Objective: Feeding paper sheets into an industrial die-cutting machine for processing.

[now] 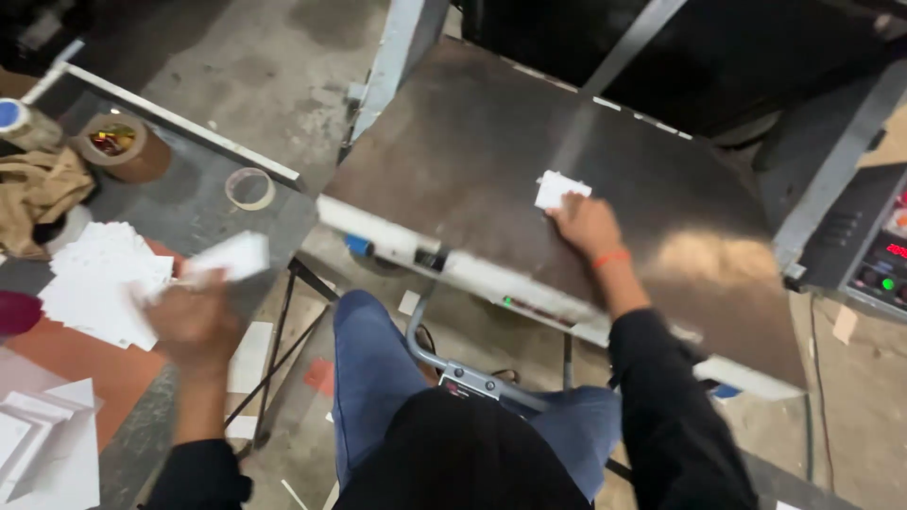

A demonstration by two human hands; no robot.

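My right hand (588,225) rests on the dark metal machine plate (472,151), fingers on a small white card piece (558,188) that lies flat there. My left hand (194,321), blurred by motion, holds a white card (231,257) above the side table, next to a loose pile of white cards (102,280). I sit in front of the machine, knees in blue jeans under its front edge.
The side table (203,212) at left carries two tape rolls (250,188), a brown cloth (38,189), an orange sheet and white stacks (42,434). A control panel (874,255) with lit buttons stands at right. Paper scraps lie on the concrete floor.
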